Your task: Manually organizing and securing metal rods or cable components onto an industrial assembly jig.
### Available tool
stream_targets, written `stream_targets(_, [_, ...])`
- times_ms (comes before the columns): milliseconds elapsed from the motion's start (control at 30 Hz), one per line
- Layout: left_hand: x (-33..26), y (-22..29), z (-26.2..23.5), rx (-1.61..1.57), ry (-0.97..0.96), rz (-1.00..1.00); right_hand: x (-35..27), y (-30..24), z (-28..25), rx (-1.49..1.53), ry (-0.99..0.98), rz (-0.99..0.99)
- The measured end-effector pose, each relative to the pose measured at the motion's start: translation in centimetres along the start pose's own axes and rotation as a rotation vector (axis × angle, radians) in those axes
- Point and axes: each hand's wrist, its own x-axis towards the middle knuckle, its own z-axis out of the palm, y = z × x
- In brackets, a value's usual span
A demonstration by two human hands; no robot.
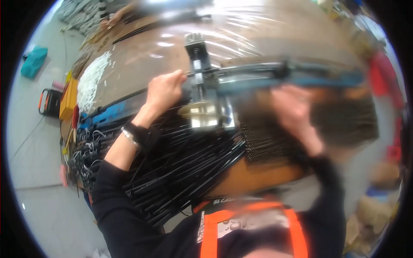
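My left hand (165, 91) is closed beside the left side of an upright dark metal fixture (198, 64). Its fingertips press together against the fixture's side, and what they pinch is hidden. My right hand (293, 105) is smeared by motion, just below a long dark bar (254, 69) that extends rightward from the fixture. At the fixture's near end sits a yellowish rounded part (202, 109) on a shiny metal block. Many thin black rods (185, 172) lie heaped under and in front of my left forearm. A dark ribbed bundle (266, 144) lies below my right hand.
A heap of small white pieces (92, 81) lies on the table (142, 56) at the left. Beyond it, another person's hand (114, 19) reaches over the far edge. A yellow box (69, 99) and black-orange case (50, 102) are farther left. Blurred red items (385, 77) stand right.
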Motion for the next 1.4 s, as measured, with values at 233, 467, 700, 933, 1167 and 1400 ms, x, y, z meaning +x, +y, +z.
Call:
stream_targets(233, [0.3,0.8,0.1,0.017,0.003,0.017,0.2,-1.5,0.7,0.137,-0.092,0.122])
stream_targets(467, [-0.2,1.3,0.3,0.030,0.015,0.041,1.7,-3.3,3.3,0.445,-0.169,0.176])
stream_targets(700, [0.2,0.1,1.8,0.140,0.101,0.225,2.5,-2.4,3.2,0.795,-0.378,0.378])
stream_targets(933, [1.0,-5.6,-1.7,0.317,0.278,0.424,-2.0,0.1,4.5,0.335,-0.486,0.173])
stream_targets(1167, [-10.4,8.0,-3.9,0.289,-0.383,0.231,-1.9,-0.9,4.7,0.201,-0.309,-0.082])
stream_targets(1400, [-15.4,9.6,-2.1,-0.036,-0.359,-0.021,0.0,-1.7,3.4,0.192,-0.330,-0.188])
